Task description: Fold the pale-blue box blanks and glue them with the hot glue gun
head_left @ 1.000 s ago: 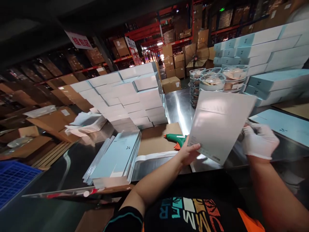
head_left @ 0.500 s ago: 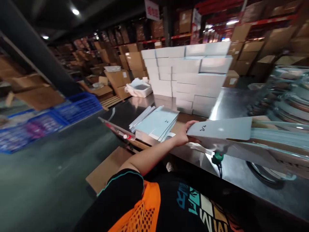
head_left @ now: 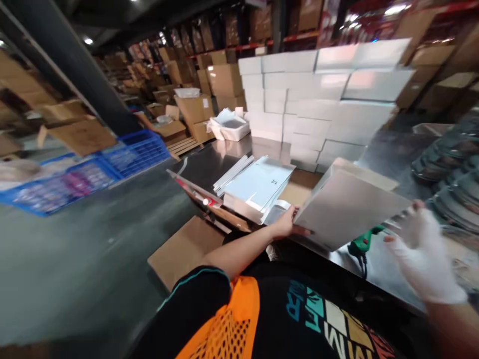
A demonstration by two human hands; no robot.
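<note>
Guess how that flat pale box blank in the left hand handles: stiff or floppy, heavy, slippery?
The box blank probably is fairly stiff: gripped by the left hand at one corner, it stays flat without sagging. Likely light, since a corner pinch carries it. Its smooth, slightly sheeny face suggests it could slip; the gloved right hand is open beside its far edge, whether touching is unclear.

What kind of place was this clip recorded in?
Most likely a warehouse packing station: tall racks of brown cardboard cartons, a stack of pale flat boxes on a steel worktable, and blue plastic crates on the floor.
</note>
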